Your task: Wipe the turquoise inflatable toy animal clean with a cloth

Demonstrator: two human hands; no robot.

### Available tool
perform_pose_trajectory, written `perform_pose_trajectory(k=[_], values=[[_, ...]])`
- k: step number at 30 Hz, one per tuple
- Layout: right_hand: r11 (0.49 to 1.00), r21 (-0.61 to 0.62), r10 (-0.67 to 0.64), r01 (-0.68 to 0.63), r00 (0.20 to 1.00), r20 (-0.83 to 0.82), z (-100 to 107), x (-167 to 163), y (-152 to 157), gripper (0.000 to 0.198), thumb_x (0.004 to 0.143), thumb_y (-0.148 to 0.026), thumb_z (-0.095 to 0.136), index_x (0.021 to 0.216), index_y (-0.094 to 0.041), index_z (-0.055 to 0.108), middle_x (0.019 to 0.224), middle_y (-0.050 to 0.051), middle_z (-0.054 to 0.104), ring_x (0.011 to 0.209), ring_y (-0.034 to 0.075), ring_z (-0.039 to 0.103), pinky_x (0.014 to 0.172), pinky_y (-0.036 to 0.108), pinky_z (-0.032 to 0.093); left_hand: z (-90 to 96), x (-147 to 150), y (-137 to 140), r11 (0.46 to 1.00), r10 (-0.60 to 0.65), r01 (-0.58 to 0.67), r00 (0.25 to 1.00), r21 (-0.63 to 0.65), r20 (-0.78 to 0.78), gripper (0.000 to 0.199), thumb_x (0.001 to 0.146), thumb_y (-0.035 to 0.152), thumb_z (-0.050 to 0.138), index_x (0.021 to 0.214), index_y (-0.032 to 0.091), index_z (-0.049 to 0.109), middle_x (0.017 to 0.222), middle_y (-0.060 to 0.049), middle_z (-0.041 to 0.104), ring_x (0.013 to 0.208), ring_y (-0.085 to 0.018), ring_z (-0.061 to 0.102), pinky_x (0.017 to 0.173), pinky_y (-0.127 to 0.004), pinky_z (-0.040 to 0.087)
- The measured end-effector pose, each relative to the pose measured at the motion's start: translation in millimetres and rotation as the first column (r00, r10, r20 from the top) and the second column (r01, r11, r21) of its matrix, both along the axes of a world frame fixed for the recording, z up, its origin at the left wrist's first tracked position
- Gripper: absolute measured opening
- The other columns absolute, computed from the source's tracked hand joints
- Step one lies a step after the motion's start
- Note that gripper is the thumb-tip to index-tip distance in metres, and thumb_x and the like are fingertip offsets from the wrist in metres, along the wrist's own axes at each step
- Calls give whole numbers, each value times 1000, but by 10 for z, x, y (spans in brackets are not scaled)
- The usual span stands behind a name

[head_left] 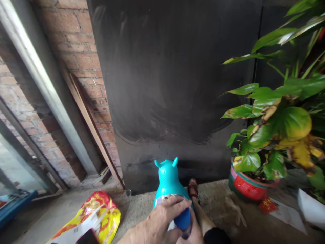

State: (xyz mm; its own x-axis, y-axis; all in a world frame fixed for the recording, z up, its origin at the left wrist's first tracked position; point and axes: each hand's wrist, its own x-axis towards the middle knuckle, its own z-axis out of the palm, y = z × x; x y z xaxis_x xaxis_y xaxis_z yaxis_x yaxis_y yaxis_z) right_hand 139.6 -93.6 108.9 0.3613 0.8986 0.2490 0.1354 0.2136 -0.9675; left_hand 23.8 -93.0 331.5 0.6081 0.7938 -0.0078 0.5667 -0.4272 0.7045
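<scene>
Your left hand (pixel 158 220) lies low in the middle of the view, fingers curled down over the top of one bottle (pixel 182 220) with a smooth blue cap, thumb pointing right. Your right hand (pixel 194 232) shows only as a sliver below and to the right of the bottle, pressed against it; how far that hand is closed you cannot tell from here. The bottle sits between the two hands, its body mostly hidden, with a bit of pale label showing under your left fingers.

Just behind the bottle stands one teal toy animal (pixel 168 181), glossy, rounded plastic with two small ears on top. To its right is one foot in a dark red sandal (pixel 193 189), with a bare shin running down toward the lower edge.

On the rough concrete floor (pixel 142 206) to your left lies one crinkled plastic bag (pixel 98 213), red and yellow. To the right sits one round red and green pot (pixel 245 186) holding a leafy plant (pixel 276 132), its broad leaves green with yellow and brown patches.

Behind everything stands one large dark panel (pixel 172 74), matte and smeared. Beside it is a red brick wall (pixel 83 57), with one wooden plank (pixel 88 118) and one grey metal pipe (pixel 43 81) leaning on it.
</scene>
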Motion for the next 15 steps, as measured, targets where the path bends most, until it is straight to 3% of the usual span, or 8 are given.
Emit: perform_pose_trajectory(k=[3,6,9,12,15], values=[[994,43,103,-100,991,-82,-37,-9,-64,68,61,-38,63,127,-23,54,124,8,67,113,30,64,97,35,55,78,33,-25,999,32,-32,997,-3,-76,63,70,16,71,126,44,60,134,3,58,124,-25,55,109,-36,44],[1000,16,-14,14,1000,-5,-22,-14,-86,63,64,-36,64,125,-21,57,120,9,68,109,29,66,89,31,57,39,112,-17,989,145,-144,982,17,-120,42,66,25,77,106,36,69,112,1,64,105,-23,62,90,-31,51],[992,42,-126,121,982,138,36,-23,-88,54,67,-35,65,119,-21,59,112,10,70,103,30,68,85,34,59,-105,199,3,944,330,-329,931,34,-153,34,63,33,76,95,29,65,102,-1,63,92,-21,62,79,-30,50],[975,89,-217,202,948,232,64,-37,-92,41,74,-37,62,112,-22,60,106,10,71,96,30,70,84,38,59,-242,255,11,894,447,-442,872,70,-201,34,65,38,68,94,23,59,104,-6,63,90,-24,63,77,-34,51],[970,108,-241,219,927,287,3,-48,-89,39,76,-37,64,113,-24,59,107,10,72,94,29,71,76,36,61,-311,261,11,917,399,-395,899,60,-181,43,69,36,63,110,23,58,110,-7,64,89,-24,64,81,-36,52]])
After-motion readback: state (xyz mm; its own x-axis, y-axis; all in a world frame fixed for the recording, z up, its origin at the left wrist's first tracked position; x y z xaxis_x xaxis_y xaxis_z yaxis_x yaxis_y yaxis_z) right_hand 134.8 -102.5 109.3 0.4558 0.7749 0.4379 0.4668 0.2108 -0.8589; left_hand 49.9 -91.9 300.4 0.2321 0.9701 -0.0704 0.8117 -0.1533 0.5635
